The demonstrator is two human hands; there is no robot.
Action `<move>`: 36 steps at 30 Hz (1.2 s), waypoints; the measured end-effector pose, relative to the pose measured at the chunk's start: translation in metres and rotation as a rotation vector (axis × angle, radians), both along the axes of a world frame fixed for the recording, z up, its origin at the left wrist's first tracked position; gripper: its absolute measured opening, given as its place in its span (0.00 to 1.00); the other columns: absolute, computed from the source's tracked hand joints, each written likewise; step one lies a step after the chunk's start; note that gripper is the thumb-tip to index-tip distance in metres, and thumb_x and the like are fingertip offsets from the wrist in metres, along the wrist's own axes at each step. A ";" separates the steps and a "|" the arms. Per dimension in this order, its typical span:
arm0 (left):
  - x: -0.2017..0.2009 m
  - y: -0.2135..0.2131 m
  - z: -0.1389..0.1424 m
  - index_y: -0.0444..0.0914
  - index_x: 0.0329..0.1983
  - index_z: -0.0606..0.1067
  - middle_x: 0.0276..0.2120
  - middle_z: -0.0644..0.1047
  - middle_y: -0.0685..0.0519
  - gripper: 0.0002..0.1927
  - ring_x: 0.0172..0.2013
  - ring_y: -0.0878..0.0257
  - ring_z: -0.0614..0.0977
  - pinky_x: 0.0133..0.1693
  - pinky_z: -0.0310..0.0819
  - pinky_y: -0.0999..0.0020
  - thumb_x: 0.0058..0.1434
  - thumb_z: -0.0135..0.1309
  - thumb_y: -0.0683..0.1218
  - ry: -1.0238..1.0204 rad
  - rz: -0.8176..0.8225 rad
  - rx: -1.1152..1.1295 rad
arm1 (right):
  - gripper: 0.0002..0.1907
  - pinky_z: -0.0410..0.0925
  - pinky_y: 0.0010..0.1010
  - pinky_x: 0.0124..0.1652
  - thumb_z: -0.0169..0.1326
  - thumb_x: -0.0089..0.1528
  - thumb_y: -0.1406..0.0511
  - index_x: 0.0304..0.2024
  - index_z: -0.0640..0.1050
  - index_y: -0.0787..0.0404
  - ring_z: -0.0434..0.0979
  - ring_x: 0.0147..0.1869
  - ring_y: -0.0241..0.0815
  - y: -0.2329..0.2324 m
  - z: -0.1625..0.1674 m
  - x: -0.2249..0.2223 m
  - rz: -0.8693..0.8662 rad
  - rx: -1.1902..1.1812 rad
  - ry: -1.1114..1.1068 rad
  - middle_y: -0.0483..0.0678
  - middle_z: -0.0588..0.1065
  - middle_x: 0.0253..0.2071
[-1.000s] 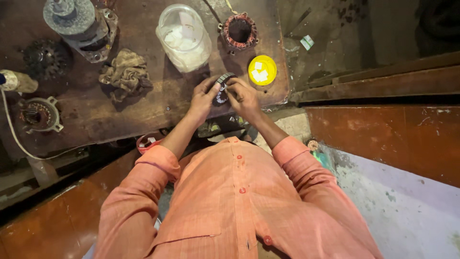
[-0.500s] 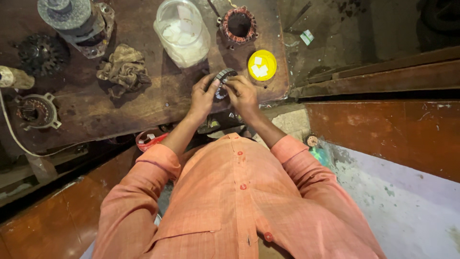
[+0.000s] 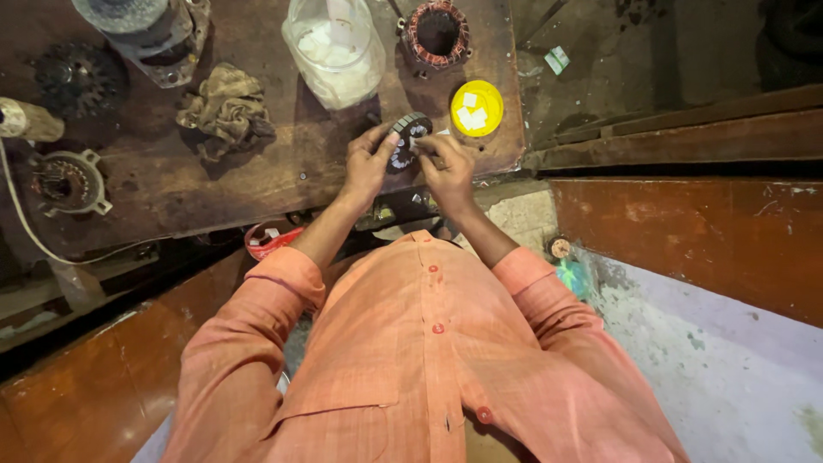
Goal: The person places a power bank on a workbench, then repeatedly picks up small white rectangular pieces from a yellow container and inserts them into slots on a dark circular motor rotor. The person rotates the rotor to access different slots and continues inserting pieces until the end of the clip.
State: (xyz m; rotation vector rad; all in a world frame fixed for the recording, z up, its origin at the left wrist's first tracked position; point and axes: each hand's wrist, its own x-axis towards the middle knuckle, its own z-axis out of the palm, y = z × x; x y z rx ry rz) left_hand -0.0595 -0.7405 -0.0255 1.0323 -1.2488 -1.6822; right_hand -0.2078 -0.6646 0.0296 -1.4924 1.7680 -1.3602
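Both hands, left [image 3: 367, 163] and right [image 3: 447, 165], pinching small dark toothed ring-shaped metal stator core [image 3: 405, 141] above worn brown wooden bench [image 3: 257, 180], seven o'clock of round yellow lid [image 3: 476, 109]; likely slot-fitting, calling for steady fingertip alignment.

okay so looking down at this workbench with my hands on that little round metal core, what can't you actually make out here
Head view only:
- Round slotted core: its lower half is hidden by the left hand and right hand.
- Small white piece at the right fingers: too small to identify.
- Clear plastic jar: top cut off by the frame edge.
- Yellow lid: the white bits in it are too small to tell apart.
- Bench front edge: what lies below is in deep shadow.
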 end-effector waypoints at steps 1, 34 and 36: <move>0.000 0.000 0.000 0.31 0.56 0.78 0.46 0.82 0.52 0.15 0.45 0.68 0.80 0.49 0.76 0.72 0.70 0.55 0.45 0.008 0.000 -0.011 | 0.13 0.75 0.31 0.46 0.61 0.60 0.76 0.47 0.81 0.67 0.83 0.47 0.43 0.000 0.002 -0.002 -0.001 0.007 -0.027 0.53 0.79 0.45; 0.004 0.001 -0.005 0.32 0.56 0.78 0.44 0.83 0.53 0.15 0.45 0.68 0.80 0.49 0.75 0.72 0.70 0.55 0.45 -0.049 -0.014 -0.085 | 0.04 0.73 0.32 0.41 0.64 0.60 0.74 0.36 0.80 0.68 0.81 0.40 0.45 -0.017 -0.010 0.014 -0.078 -0.005 0.028 0.53 0.78 0.38; 0.004 0.001 -0.009 0.32 0.56 0.78 0.45 0.82 0.53 0.15 0.45 0.67 0.80 0.50 0.75 0.72 0.70 0.55 0.45 -0.024 -0.003 -0.096 | 0.04 0.74 0.32 0.42 0.62 0.61 0.74 0.39 0.81 0.67 0.82 0.42 0.45 -0.015 -0.009 0.013 -0.010 -0.096 0.047 0.53 0.78 0.40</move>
